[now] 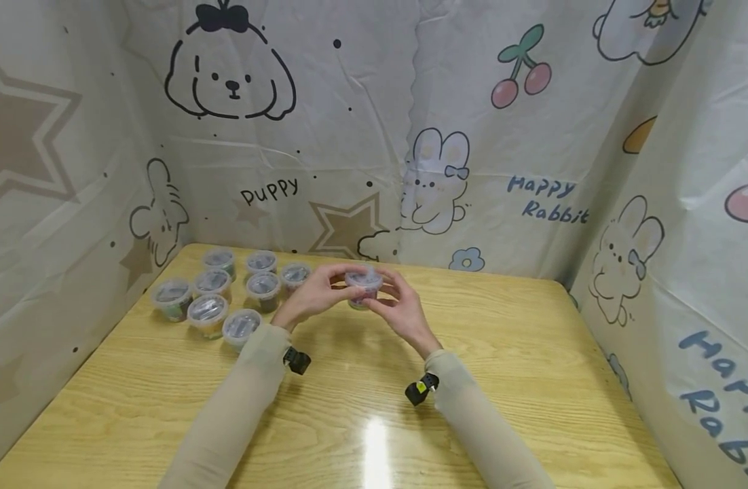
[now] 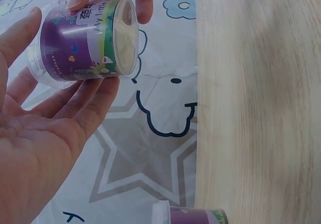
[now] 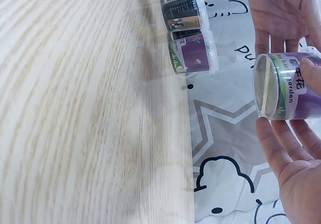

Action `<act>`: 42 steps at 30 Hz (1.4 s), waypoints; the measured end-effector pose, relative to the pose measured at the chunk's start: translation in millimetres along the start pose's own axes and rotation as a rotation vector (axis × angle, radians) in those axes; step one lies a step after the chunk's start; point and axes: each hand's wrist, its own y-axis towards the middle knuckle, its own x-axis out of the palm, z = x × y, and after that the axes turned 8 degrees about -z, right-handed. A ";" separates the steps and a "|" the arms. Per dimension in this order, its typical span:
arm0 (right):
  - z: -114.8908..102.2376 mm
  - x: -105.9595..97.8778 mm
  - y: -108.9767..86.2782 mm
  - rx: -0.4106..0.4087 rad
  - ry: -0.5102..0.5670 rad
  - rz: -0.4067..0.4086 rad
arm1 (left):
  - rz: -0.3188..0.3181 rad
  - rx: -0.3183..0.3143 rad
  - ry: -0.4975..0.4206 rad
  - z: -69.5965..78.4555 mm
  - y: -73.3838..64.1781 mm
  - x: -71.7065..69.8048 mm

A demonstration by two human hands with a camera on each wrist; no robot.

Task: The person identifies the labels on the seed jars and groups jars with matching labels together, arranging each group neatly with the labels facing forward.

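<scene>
Between my two hands, lifted above the table, is a small clear lidded plastic cup (image 1: pixel 363 286) with a purple and green label. My left hand (image 1: pixel 320 292) grips it from the left, thumb towards me. My right hand (image 1: pixel 404 307) grips it from the right. In the left wrist view the label on the cup (image 2: pixel 75 45) shows flowers and printed characters. The right wrist view shows the words "little garden" and a pale round thing inside the cup's (image 3: pixel 286 86) clear bottom.
Several similar lidded cups stand at the table's back left, among them one with a yellowish label (image 1: pixel 208 316) and one nearest my left wrist (image 1: pixel 242 327). A wooden table (image 1: pixel 502 367) lies beneath my arms. Printed cloth (image 1: pixel 362 102) hangs behind and along both sides.
</scene>
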 end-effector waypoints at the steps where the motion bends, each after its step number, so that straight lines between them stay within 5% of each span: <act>1: -0.4 -0.3 0.1 0.003 -0.001 -0.003 | 0.003 -0.001 0.003 -0.2 -0.2 0.2; 11: -31.6 -2.1 -10.0 0.003 0.045 -0.057 | -0.011 -0.007 -0.032 -4.2 -1.6 0.4; 31: -31.9 -3.4 -11.4 0.038 0.048 0.017 | 0.098 -0.013 -0.041 -7.5 -3.9 6.6; 42: -29.9 -13.4 -8.6 0.012 0.073 -0.058 | 0.136 -0.025 -0.041 -10.7 -3.4 10.6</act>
